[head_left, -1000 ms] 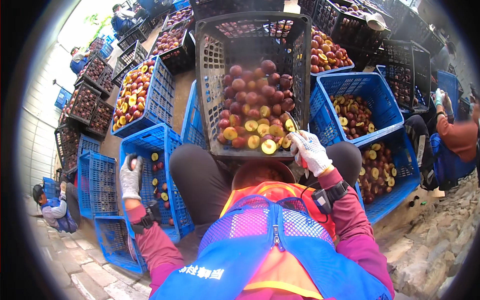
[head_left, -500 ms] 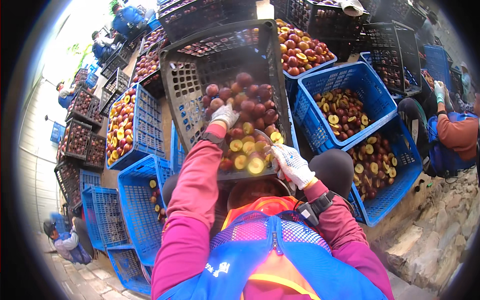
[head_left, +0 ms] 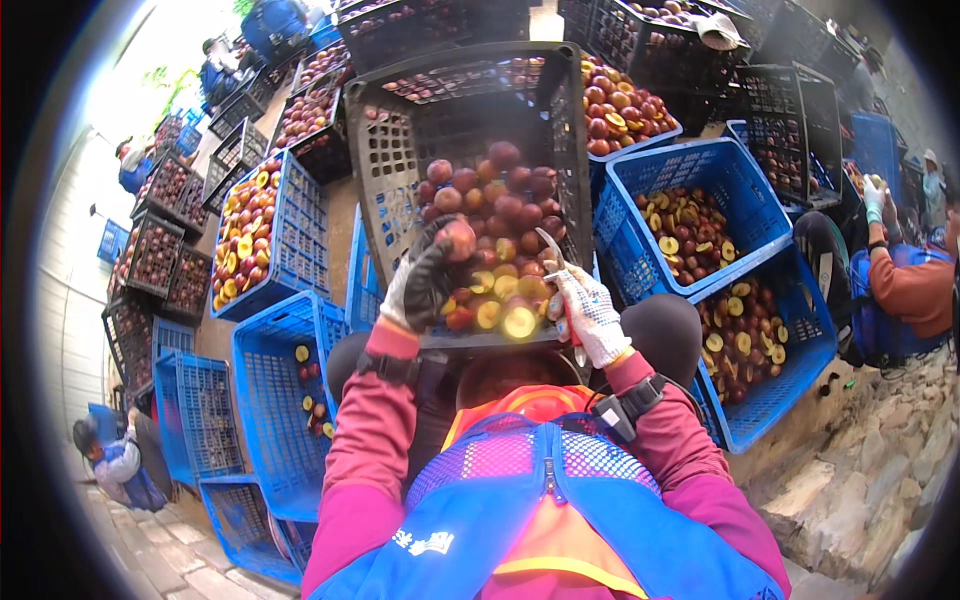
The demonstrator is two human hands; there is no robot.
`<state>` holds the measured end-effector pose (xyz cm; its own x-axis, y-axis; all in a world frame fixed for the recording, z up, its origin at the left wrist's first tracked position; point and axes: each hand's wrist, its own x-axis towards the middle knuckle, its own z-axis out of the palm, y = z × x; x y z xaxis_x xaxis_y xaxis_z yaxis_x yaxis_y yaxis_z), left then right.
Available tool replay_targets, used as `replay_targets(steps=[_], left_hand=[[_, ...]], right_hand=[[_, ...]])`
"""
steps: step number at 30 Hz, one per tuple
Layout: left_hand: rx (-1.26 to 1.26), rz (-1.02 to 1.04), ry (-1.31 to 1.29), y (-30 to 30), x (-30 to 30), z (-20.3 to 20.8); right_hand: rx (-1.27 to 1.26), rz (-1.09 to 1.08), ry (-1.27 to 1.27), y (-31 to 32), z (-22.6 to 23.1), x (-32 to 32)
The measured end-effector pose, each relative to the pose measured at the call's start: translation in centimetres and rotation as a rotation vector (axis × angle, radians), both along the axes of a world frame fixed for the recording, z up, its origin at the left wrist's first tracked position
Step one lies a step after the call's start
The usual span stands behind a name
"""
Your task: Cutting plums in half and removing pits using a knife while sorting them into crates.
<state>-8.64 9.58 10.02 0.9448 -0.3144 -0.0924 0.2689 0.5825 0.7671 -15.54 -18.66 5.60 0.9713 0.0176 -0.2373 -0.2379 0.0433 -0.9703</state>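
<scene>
My left hand (head_left: 420,283), in a white glove with a dark palm, grips a whole red plum (head_left: 458,241) above the near left part of a black crate (head_left: 383,190). The crate tilts towards me and holds whole plums (head_left: 505,190) with cut, yellow-fleshed halves (head_left: 519,321) at its near end. My right hand (head_left: 590,312), in a white dotted glove, is closed around a curved-bladed knife (head_left: 549,246). The pale blade points up and left over the fruit, a short gap from the held plum. A bit of red handle shows below my fingers.
Blue crates with cut plums stand to the right (head_left: 690,155) and left (head_left: 305,225). Another blue crate (head_left: 265,400) at lower left holds a few halves. Black crates (head_left: 795,130) line the back. A rough stone edge (head_left: 850,470) lies at lower right. Other people sit nearby.
My left hand has lifted out of the pile, drawn back towards me with a plum in its fingers. The knife blade now points more upward. The view has shifted slightly.
</scene>
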Motion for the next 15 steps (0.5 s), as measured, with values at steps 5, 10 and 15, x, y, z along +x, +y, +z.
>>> replay_targets(steps=[5,10,15], left_hand=[[0.305,0.019,-0.045,4.7,-8.8,-0.4],[0.218,-0.052,0.04,5.3,-13.7,0.9],[0.201,-0.039,-0.041,5.9,-15.3,-1.7]], right_hand=[[-0.225,0.192,-0.344,4.3,3.4,-3.3],[-0.501,0.246,-0.837,8.8,5.2,-5.5],[-0.587,0.283,-0.83,11.7,5.3,-7.4]])
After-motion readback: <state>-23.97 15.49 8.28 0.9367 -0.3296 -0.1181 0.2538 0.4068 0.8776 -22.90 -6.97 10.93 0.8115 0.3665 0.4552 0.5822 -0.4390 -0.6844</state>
